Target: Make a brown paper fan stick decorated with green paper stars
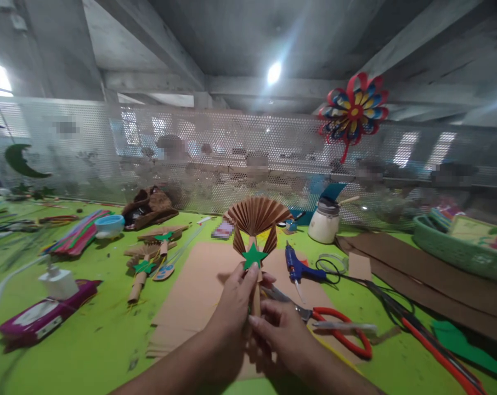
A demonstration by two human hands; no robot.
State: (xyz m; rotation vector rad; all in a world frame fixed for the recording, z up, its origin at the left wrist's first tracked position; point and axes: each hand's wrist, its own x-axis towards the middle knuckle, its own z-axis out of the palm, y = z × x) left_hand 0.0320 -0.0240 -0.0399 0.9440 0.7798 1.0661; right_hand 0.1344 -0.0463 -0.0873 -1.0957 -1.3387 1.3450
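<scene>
Both my hands are on a folded brown paper fan [260, 214], held upright in front of me. A green star [254, 256] sits at the base of its pleats, above a rolled paper handle. My left hand [234, 299] grips the handle just below the star, thumb touching the star's lower edge. Lower down, the fingers of my right hand [283, 326] close around the handle; part of them is hidden behind it. Beneath lie brown card sheets [186, 296]. Red-handled scissors [343, 329] lie right of my right hand, and a blue glue gun [300, 266] rests beyond them.
Similar star-trimmed fans [143, 266] lie at left, near a purple power strip [46, 315] with a white plug. A white jar [325, 222] stands behind the glue gun. At right are a green basket [458, 247], brown paper strips [400, 258] and another red-handled tool [438, 348].
</scene>
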